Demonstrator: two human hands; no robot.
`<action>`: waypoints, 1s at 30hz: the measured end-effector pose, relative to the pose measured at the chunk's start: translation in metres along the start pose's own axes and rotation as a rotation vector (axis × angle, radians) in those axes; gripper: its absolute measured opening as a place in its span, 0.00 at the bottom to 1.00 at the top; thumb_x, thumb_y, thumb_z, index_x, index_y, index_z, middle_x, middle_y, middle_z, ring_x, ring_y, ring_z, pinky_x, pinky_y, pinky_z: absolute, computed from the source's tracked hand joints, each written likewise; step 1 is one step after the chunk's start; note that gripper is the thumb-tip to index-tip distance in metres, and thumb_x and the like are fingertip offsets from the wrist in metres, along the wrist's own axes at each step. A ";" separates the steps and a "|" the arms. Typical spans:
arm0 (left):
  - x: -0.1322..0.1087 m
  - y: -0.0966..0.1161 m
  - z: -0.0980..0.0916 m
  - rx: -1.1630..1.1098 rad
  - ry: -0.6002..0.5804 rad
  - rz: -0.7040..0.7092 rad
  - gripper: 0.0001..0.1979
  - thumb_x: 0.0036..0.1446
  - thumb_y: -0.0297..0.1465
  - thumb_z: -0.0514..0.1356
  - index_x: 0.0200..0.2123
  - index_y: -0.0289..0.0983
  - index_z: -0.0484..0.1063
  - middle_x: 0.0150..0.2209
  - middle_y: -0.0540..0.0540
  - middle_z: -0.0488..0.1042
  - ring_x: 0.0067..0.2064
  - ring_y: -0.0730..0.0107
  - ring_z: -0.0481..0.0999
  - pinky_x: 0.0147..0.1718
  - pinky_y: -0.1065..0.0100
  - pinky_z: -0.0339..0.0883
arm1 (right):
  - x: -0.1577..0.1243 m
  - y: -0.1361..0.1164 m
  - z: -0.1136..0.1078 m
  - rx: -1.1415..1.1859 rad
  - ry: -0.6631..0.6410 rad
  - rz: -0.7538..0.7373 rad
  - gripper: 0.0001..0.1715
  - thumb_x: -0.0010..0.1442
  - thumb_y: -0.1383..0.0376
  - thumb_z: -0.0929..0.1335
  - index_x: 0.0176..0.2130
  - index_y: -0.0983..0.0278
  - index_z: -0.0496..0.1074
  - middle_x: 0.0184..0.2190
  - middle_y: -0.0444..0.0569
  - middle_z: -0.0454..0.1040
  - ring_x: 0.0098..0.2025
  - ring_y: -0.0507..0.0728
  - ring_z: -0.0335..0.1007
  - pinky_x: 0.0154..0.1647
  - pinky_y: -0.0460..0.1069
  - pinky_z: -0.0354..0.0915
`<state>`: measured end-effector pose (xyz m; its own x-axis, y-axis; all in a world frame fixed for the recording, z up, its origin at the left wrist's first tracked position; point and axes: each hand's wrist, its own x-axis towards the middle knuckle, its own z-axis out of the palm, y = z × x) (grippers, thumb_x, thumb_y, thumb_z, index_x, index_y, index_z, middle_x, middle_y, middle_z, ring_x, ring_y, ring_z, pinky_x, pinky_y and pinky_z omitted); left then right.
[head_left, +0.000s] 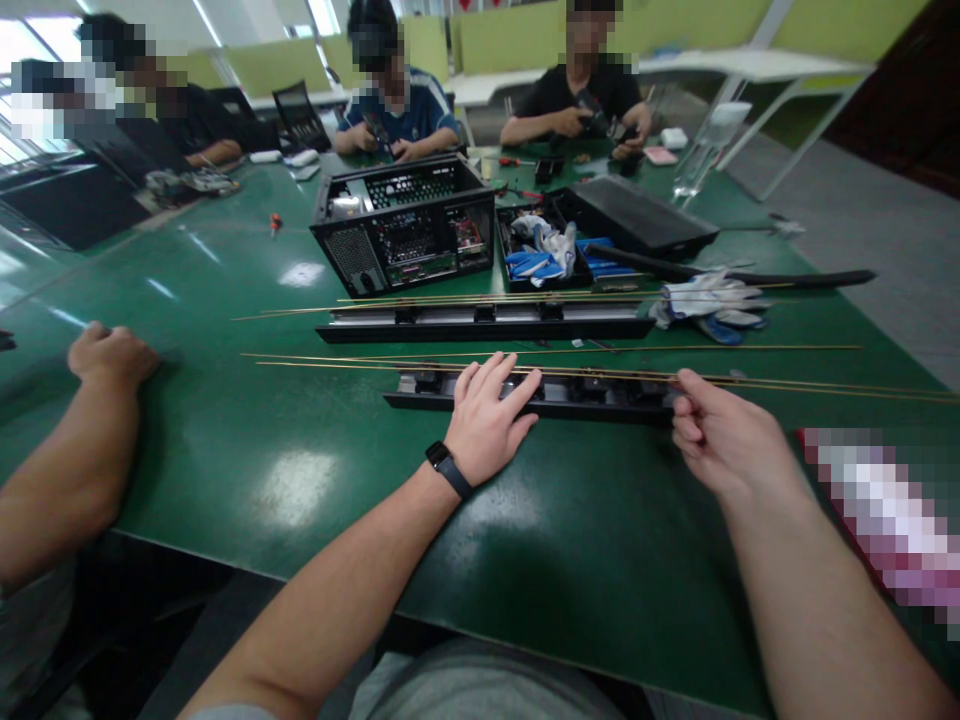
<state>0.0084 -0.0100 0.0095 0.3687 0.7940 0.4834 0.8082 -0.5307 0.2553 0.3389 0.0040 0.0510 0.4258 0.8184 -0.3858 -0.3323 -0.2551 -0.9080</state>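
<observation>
A black channel-shaped rail (570,408) with dark blocks inside lies in front of me on the green table. Several thin brass-coloured rods (817,386) run lengthwise over it and stick out past both ends. My left hand (491,425), with a watch on its wrist, rests over the middle of the rail and rods, fingers spread. At the rail's right end my right hand (720,430) is closed in a pinch on the rods; how many it grips is hidden. Behind lies a second, similar rail (442,330) with more thin rods along it.
An open black computer case (405,235) stands behind the rails. Right of it are a box of gloves (544,255), a black panel (645,215), a dark tube (810,278) and loose work gloves (712,300). A neighbour's fist (112,350) rests at left; other people sit opposite.
</observation>
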 end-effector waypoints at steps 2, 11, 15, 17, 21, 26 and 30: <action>0.000 0.000 0.000 0.005 0.000 0.001 0.33 0.81 0.31 0.76 0.83 0.48 0.83 0.87 0.32 0.78 0.90 0.34 0.75 0.90 0.32 0.65 | 0.002 0.001 0.000 -0.022 -0.014 -0.009 0.28 0.65 0.56 0.93 0.37 0.57 0.78 0.27 0.40 0.72 0.19 0.46 0.56 0.14 0.42 0.49; 0.001 0.000 0.000 0.011 -0.006 -0.005 0.34 0.80 0.30 0.77 0.84 0.49 0.83 0.87 0.32 0.78 0.90 0.33 0.75 0.90 0.32 0.65 | 0.001 0.000 0.001 0.033 -0.018 0.017 0.26 0.67 0.65 0.91 0.35 0.58 0.76 0.26 0.39 0.72 0.19 0.45 0.57 0.14 0.40 0.53; 0.000 -0.001 0.001 0.008 -0.007 -0.001 0.34 0.80 0.30 0.77 0.84 0.49 0.82 0.87 0.32 0.78 0.90 0.34 0.75 0.90 0.32 0.65 | -0.004 -0.003 0.004 0.056 0.014 0.044 0.24 0.70 0.68 0.89 0.35 0.59 0.76 0.26 0.39 0.72 0.18 0.45 0.56 0.14 0.40 0.52; 0.000 -0.001 0.000 0.006 -0.006 0.000 0.33 0.81 0.30 0.76 0.84 0.48 0.83 0.87 0.32 0.78 0.90 0.34 0.75 0.90 0.32 0.65 | -0.006 -0.005 0.005 0.064 0.026 0.047 0.23 0.70 0.69 0.88 0.36 0.60 0.76 0.26 0.39 0.72 0.18 0.45 0.57 0.13 0.40 0.52; 0.000 0.000 -0.001 0.007 -0.006 0.001 0.33 0.81 0.30 0.76 0.84 0.49 0.83 0.87 0.32 0.78 0.90 0.34 0.75 0.90 0.31 0.66 | -0.012 -0.009 0.007 0.085 0.045 0.046 0.19 0.72 0.73 0.86 0.39 0.61 0.78 0.26 0.39 0.72 0.17 0.45 0.58 0.13 0.40 0.52; 0.000 -0.001 0.000 0.006 0.006 0.009 0.32 0.81 0.30 0.75 0.83 0.48 0.83 0.87 0.32 0.79 0.90 0.34 0.75 0.89 0.32 0.66 | -0.019 -0.015 0.013 0.103 0.080 0.053 0.18 0.77 0.76 0.82 0.38 0.62 0.77 0.25 0.39 0.72 0.16 0.45 0.57 0.12 0.39 0.51; 0.000 -0.001 0.001 0.007 0.001 0.001 0.33 0.81 0.30 0.76 0.84 0.49 0.83 0.87 0.32 0.79 0.90 0.34 0.75 0.90 0.31 0.66 | -0.024 -0.017 0.018 0.103 0.105 0.054 0.21 0.82 0.77 0.76 0.36 0.62 0.76 0.24 0.39 0.70 0.15 0.45 0.55 0.12 0.39 0.50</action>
<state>0.0080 -0.0093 0.0088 0.3692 0.7929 0.4847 0.8111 -0.5295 0.2484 0.3192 -0.0016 0.0785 0.4886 0.7452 -0.4538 -0.4395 -0.2391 -0.8659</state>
